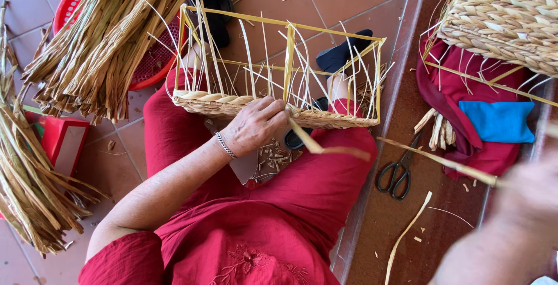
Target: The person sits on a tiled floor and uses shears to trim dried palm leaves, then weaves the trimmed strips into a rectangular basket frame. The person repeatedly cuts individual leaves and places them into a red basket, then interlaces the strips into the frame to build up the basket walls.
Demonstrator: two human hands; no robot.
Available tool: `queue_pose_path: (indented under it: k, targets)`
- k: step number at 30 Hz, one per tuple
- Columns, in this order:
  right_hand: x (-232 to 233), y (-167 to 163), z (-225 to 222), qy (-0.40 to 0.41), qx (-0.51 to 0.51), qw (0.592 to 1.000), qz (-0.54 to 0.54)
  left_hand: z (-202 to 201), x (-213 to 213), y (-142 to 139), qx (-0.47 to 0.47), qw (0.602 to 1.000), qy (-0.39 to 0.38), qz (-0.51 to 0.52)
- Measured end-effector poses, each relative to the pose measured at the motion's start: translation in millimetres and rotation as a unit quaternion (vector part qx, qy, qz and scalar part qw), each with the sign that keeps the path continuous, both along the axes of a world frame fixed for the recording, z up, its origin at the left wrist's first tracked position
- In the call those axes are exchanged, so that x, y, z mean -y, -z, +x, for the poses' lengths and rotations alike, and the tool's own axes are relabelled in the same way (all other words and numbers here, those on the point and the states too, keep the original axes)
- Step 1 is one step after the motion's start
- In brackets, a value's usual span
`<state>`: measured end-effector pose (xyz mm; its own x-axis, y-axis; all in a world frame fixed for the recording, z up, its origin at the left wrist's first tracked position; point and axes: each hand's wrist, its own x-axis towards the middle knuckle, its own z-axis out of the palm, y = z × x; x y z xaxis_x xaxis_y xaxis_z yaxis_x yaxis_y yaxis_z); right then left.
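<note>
A half-woven basket (325, 119) on a yellow wire frame (289, 58) rests on my lap, with thin upright stakes rising from its braided lower band. My left hand (256, 125), a bracelet on its wrist, presses on the woven rim near the middle and pinches the strand there. A long dried straw strand (442, 161) runs from that spot out to the right. My right hand (532, 195), blurred at the right edge, is closed on the strand's far end and holds it taut.
Bundles of dried straw (99, 41) lie over a red plastic basket (154, 67) at the upper left, more at the left edge. Black scissors (396, 175) lie on the brown step. A finished woven basket (505, 14), red cloth and a blue cloth (497, 121) sit at the right.
</note>
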<state>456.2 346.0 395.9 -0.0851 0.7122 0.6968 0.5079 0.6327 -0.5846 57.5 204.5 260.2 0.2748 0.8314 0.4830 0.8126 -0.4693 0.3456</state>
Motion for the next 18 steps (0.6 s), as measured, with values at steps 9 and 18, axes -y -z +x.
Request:
queue_pose_path:
  k: [9,18]
  targets:
    - [46.0,91.8,-200.5,-0.218,0.128,0.94,-0.231,-18.2,14.2,13.0,0.006,0.999,0.024,0.022]
    - [57.0,111.7,-233.1,-0.168,0.231,0.955,-0.079,-19.6,9.5,7.7,0.03,0.999,0.022,0.028]
